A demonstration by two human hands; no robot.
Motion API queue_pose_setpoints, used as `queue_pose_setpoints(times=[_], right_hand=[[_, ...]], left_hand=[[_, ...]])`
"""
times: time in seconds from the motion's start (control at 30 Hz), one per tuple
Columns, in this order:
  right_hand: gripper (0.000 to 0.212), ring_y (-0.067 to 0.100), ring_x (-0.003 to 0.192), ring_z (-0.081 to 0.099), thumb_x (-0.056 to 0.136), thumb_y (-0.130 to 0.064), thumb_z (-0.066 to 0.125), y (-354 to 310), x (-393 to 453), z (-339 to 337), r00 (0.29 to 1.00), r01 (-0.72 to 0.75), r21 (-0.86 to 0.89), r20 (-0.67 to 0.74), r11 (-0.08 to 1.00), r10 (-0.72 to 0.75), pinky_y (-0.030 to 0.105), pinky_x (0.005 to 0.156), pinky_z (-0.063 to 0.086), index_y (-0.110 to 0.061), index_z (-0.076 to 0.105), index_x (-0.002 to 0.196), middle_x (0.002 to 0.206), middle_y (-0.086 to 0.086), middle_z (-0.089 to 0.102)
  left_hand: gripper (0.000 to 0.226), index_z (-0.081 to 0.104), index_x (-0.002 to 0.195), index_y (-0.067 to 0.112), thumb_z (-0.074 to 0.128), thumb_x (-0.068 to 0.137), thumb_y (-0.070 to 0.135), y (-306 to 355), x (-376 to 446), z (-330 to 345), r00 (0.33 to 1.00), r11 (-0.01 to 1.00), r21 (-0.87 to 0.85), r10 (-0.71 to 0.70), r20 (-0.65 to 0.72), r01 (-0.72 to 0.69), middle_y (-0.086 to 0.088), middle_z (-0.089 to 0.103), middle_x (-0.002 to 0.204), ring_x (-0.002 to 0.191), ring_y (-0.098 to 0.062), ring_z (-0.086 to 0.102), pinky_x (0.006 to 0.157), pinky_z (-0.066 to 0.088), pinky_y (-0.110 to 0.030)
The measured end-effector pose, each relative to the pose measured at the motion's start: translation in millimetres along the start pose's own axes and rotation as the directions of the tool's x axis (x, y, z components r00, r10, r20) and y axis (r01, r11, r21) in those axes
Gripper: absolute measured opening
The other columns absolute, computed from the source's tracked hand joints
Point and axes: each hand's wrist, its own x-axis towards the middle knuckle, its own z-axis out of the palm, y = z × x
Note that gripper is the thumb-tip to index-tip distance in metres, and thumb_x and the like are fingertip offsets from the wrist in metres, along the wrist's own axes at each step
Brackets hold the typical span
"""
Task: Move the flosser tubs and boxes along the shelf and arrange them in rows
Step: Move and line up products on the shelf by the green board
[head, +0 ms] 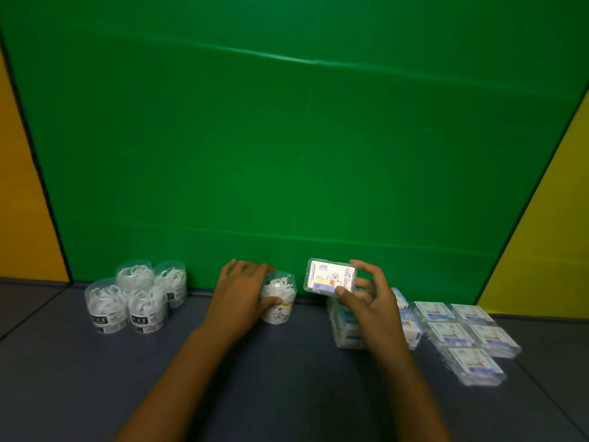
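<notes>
Right now both hands are loaded: the left hand (242,291) is curled round a clear flosser tub (278,298) standing upright on the dark shelf (287,378), while the right hand (369,301) pinches a flat flosser box (330,277) lifted clear above the surface, label toward the camera, long axis running left to right. What matters is direction: the four grouped tubs (137,295) sit well off to the left of the left hand, and the laid-out boxes (459,333) lie just right of and below the right hand. So, by my reading, each hand is already nearer its own row.
</notes>
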Motion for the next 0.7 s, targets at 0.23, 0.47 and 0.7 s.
queue_pose_setpoints(times=[0.23,0.47,0.7], right_hand=[[0.046,0.017,0.094,0.072,0.086,-0.010,0.072,-14,-8,-19,1.000,0.018,0.037,-0.019,0.999,-0.017,0.039,0.080,0.058,-0.037,0.057,0.120,0.107,0.001,0.072],[0.043,0.015,0.089,0.072,0.087,-0.009,0.071,-32,-38,-52,0.997,0.001,0.007,-0.083,1.000,0.000,0.039,0.074,0.060,-0.033,0.058,0.120,0.104,0.001,0.071],[0.041,0.016,0.094,0.070,0.088,-0.017,0.072,-30,-62,-113,0.982,-0.017,-0.069,-0.188,0.997,0.004,0.045,0.080,0.059,-0.039,0.059,0.119,0.106,-0.001,0.069]], left_hand=[[0.066,0.044,0.138,0.024,0.061,0.083,0.055,10,-5,-14,0.997,0.999,-0.005,0.044,-0.059,-0.044,0.001,0.054,0.130,0.122,-0.021,0.046,0.110,0.028,-0.037],[0.053,0.054,0.127,0.019,0.064,0.083,0.047,50,-13,-33,0.987,0.991,0.007,0.137,-0.082,-0.137,-0.004,0.060,0.113,0.102,-0.027,0.057,0.083,0.047,-0.038],[0.058,0.050,0.133,0.018,0.055,0.087,0.053,108,-21,-21,0.985,0.984,0.037,0.172,-0.007,-0.171,-0.006,0.057,0.124,0.112,-0.027,0.053,0.092,0.043,-0.039]])
